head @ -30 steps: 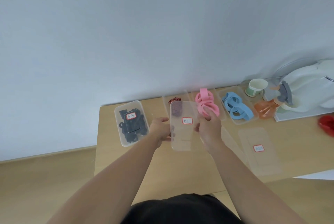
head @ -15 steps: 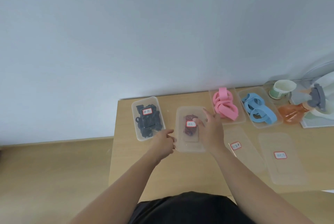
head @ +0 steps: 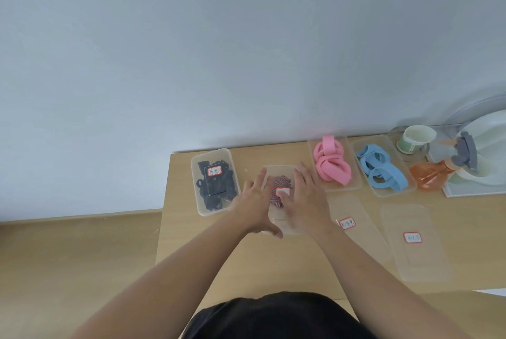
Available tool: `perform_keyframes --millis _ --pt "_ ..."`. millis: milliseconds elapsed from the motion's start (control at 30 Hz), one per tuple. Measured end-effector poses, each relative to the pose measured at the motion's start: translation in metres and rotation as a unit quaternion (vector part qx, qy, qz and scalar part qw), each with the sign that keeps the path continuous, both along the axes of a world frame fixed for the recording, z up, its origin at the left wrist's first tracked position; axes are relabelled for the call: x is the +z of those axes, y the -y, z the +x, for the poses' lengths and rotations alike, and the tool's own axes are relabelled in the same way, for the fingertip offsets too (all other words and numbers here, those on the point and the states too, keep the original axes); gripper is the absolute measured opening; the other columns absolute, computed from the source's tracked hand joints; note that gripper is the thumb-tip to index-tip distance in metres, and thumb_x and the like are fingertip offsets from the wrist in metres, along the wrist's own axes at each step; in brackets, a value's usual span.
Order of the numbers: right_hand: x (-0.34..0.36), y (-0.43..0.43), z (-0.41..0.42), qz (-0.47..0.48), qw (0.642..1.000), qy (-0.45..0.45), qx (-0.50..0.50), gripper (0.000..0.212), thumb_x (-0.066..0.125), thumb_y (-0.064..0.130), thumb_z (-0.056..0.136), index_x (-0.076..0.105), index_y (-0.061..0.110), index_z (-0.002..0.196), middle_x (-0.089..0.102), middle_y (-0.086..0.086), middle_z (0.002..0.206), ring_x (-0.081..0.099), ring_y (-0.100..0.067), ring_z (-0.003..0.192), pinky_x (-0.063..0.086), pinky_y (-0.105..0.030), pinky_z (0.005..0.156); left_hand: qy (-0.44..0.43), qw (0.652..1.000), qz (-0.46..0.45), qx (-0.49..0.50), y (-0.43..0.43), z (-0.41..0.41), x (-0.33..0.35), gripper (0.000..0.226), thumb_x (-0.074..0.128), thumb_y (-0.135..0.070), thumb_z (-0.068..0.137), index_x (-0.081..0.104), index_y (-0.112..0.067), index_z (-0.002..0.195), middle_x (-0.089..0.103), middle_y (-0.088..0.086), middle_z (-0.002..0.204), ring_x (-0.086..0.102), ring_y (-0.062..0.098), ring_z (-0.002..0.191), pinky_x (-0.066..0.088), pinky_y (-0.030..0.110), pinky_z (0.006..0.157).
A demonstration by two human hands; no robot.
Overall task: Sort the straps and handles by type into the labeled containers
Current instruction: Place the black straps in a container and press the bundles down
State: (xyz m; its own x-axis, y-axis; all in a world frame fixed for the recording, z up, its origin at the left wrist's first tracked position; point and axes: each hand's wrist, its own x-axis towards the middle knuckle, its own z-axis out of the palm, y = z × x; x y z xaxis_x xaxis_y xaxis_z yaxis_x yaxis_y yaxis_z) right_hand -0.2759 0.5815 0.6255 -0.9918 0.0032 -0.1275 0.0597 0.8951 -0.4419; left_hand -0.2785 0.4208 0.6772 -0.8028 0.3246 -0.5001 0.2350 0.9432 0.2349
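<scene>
Four clear containers line the back of the wooden table. The leftmost [head: 197,174] holds black straps under a labeled lid. The second [head: 276,170] holds red striped straps, and its labeled lid is on top. My left hand [head: 253,203] and my right hand [head: 305,199] lie flat on that lid with fingers spread, pressing down. To the right, an uncovered container holds pink straps [head: 330,167], and another uncovered one holds blue straps [head: 380,170]. Two loose labeled lids [head: 356,232] [head: 416,243] lie in front of these.
At the back right stand a paper cup [head: 416,137], an orange spray bottle [head: 435,174] and a white plate [head: 490,141] on a tray. The table's left edge [head: 164,201] drops to a wooden floor. The wall rises right behind the containers.
The labeled lid I held up in both hands came down onto the striped-strap container. Both hands now press flat on it. The camera view shifted left.
</scene>
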Motion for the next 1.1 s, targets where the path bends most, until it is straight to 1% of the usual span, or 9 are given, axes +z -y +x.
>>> perform_keyframes --millis 100,167,333,433,633,733,833,933,1100 --pt "-0.002 0.008 0.001 0.025 0.999 -0.030 0.017 0.071 0.042 0.050 0.097 0.035 0.008 0.154 0.026 -0.008 0.166 0.020 -0.031 0.153 0.028 -0.048 0.120 -0.025 0.998 -0.042 -0.025 -0.004 -0.005 0.001 0.145 0.091 -0.066 0.051 0.011 -0.011 0.159 -0.005 0.003 0.168 0.017 0.036 0.148 0.043 0.047 0.111" --pt "-0.010 0.011 0.005 0.056 0.997 -0.048 0.037 0.077 0.035 0.056 0.097 0.035 0.004 0.154 0.025 -0.012 0.166 0.018 -0.035 0.154 0.022 -0.051 0.122 -0.039 0.996 -0.066 -0.042 -0.006 -0.008 0.000 0.152 0.089 -0.070 0.049 0.004 -0.010 0.160 -0.002 0.007 0.167 0.013 0.036 0.150 0.034 0.046 0.119" --pt "-0.016 0.012 0.007 0.143 0.984 -0.039 0.099 0.078 0.032 0.049 0.094 0.026 0.004 0.157 0.011 -0.015 0.169 0.000 -0.033 0.157 0.010 -0.059 0.123 -0.044 0.988 -0.110 -0.098 -0.012 -0.015 -0.006 0.161 0.083 -0.077 0.053 -0.015 -0.008 0.160 -0.019 0.010 0.169 -0.019 0.027 0.156 0.007 0.048 0.128" --pt "-0.019 0.013 0.005 0.172 0.974 -0.032 0.145 0.075 0.024 0.046 0.096 0.023 0.005 0.159 0.007 -0.015 0.169 -0.001 -0.033 0.157 0.005 -0.060 0.123 -0.035 0.984 -0.118 -0.129 -0.014 -0.020 -0.008 0.160 0.080 -0.079 0.055 -0.015 -0.003 0.159 -0.020 0.012 0.168 -0.025 0.026 0.154 -0.001 0.049 0.128" --pt "-0.025 0.005 0.001 0.046 0.989 -0.040 0.137 0.076 0.034 0.047 0.097 0.023 0.004 0.158 0.006 -0.011 0.170 -0.004 -0.027 0.157 0.013 -0.051 0.125 -0.026 0.985 -0.084 -0.151 -0.011 -0.024 -0.013 0.161 0.080 -0.080 0.055 -0.014 0.001 0.158 -0.022 0.016 0.167 -0.028 0.030 0.152 -0.011 0.041 0.126" --pt "-0.027 0.005 0.001 0.019 0.994 -0.051 0.092 0.079 0.044 0.045 0.097 0.020 -0.001 0.157 0.002 -0.013 0.170 -0.004 -0.027 0.157 0.011 -0.045 0.126 -0.019 0.990 -0.054 -0.128 -0.005 -0.025 -0.019 0.164 0.078 -0.084 0.051 -0.015 0.000 0.158 -0.027 0.016 0.165 -0.030 0.029 0.151 -0.005 0.042 0.128" --pt "-0.029 0.005 -0.001 0.010 0.995 -0.051 0.085 0.082 0.038 0.048 0.097 0.018 -0.004 0.157 0.003 -0.014 0.169 -0.004 -0.026 0.157 0.007 -0.038 0.127 -0.011 0.995 -0.034 -0.097 -0.007 -0.020 -0.023 0.164 0.069 -0.092 0.050 -0.017 -0.002 0.158 -0.033 0.013 0.163 -0.034 0.027 0.150 -0.003 0.043 0.128" --pt "-0.030 0.000 -0.005 -0.031 0.995 -0.026 0.091 0.083 0.027 0.051 0.096 0.008 0.000 0.159 -0.005 -0.008 0.170 -0.015 -0.017 0.155 -0.003 -0.030 0.126 -0.018 0.995 -0.040 -0.086 -0.011 -0.015 -0.028 0.164 0.060 -0.098 0.049 -0.018 -0.004 0.158 -0.036 0.011 0.162 -0.040 0.026 0.146 -0.005 0.045 0.128" --pt "-0.030 -0.003 -0.006 -0.036 0.994 -0.014 0.100 0.086 0.017 0.057 0.094 0.000 0.004 0.160 -0.013 -0.003 0.169 -0.020 -0.013 0.154 -0.005 -0.029 0.125 -0.026 0.996 -0.038 -0.081 -0.011 -0.013 -0.032 0.164 0.059 -0.100 0.048 -0.018 -0.005 0.158 -0.036 0.011 0.163 -0.042 0.026 0.145 -0.009 0.045 0.127"
